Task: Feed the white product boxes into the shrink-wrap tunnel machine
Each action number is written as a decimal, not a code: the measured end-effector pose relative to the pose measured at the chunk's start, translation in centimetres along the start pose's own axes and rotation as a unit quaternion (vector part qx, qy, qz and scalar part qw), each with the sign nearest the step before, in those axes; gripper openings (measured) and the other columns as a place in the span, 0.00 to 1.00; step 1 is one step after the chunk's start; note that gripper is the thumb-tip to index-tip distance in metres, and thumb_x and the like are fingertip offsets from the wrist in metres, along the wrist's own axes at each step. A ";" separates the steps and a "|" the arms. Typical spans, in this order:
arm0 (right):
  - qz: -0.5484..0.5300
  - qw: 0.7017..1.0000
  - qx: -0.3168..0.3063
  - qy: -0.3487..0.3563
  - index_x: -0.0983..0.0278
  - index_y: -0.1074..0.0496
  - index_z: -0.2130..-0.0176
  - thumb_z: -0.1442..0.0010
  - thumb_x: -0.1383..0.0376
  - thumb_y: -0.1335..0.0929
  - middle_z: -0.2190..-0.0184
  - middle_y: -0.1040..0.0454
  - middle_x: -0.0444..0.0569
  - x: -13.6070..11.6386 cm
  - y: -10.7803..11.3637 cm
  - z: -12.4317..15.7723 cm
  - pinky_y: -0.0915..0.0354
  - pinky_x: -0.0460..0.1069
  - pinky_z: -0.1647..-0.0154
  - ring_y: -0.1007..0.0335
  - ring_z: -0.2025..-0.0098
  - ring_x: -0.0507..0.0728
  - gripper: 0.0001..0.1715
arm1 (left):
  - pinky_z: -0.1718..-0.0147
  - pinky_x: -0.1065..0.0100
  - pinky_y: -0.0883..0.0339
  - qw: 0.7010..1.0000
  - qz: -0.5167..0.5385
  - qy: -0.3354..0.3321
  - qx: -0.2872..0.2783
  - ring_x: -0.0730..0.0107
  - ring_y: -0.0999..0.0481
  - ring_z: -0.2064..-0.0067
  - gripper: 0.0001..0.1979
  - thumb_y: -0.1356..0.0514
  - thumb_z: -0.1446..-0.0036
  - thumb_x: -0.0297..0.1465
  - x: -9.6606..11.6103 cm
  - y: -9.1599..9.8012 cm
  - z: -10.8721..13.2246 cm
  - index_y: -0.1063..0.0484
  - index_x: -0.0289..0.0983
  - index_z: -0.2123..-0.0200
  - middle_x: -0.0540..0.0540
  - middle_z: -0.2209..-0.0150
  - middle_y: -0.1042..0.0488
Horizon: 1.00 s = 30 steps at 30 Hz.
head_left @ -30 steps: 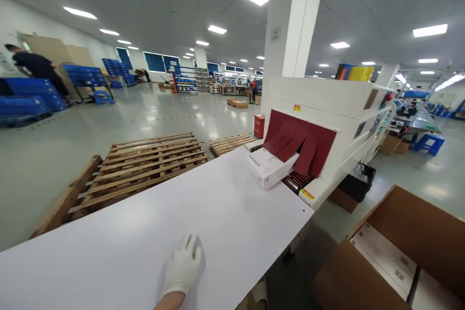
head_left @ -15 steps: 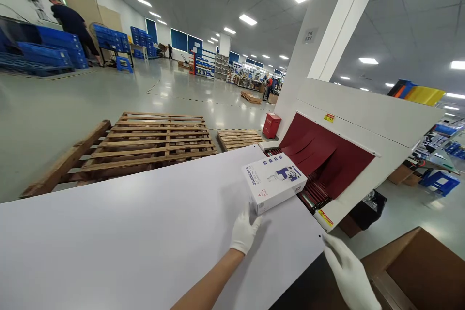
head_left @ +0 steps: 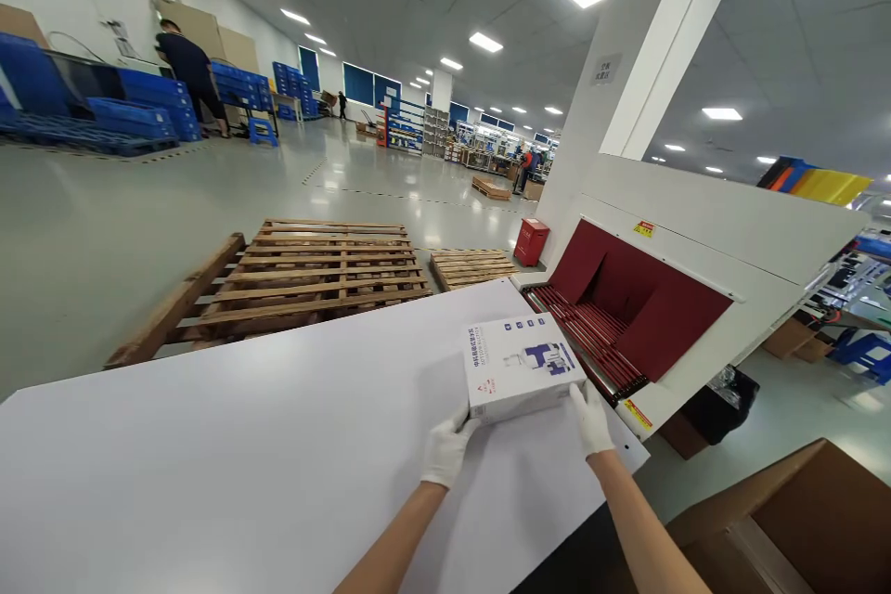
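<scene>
A white printed box (head_left: 519,365) with blue pictures lies on the white table (head_left: 278,445), just in front of the machine's red-curtained mouth (head_left: 640,306). Both of my hands wear white gloves. My left hand (head_left: 446,448) grips the box's near left corner. My right hand (head_left: 591,418) holds its near right corner. The box is fully out of the machine's rollers (head_left: 591,348).
An open brown carton (head_left: 794,520) stands low at the right. Wooden pallets (head_left: 306,274) lie on the floor beyond the table. A white pillar (head_left: 626,65) rises behind the machine. A person (head_left: 185,70) works by blue crates far left.
The box has come out from under the red curtain onto the table. My left hand went forward to its corner, and my right hand came up and took the other corner.
</scene>
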State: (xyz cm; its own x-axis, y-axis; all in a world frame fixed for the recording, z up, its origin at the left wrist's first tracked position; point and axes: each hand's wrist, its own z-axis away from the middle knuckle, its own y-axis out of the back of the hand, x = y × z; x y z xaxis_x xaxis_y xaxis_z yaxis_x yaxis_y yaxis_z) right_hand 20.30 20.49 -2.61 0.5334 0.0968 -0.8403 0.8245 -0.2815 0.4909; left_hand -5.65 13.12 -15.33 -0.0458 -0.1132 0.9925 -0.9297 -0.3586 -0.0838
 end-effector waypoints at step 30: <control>-0.013 0.990 -0.136 0.029 0.64 0.29 0.33 0.41 0.43 0.33 0.39 0.23 0.59 -8.3 5.7 10.5 0.29 0.57 0.39 0.27 0.38 0.68 0.46 | 0.56 0.56 0.36 0.917 -0.368 -0.041 0.148 0.42 0.24 0.52 0.39 0.25 0.63 0.55 18.6 6.0 9.9 0.27 0.37 0.53 0.34 0.55 0.24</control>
State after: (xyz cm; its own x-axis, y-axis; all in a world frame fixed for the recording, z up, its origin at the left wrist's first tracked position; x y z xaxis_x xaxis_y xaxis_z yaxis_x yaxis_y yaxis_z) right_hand 18.55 8.06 4.72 0.5155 0.1574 -0.8423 0.8538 -0.0108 0.5205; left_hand -8.46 -0.27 1.77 0.5925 0.1953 0.7816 -0.5578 -0.6006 0.5729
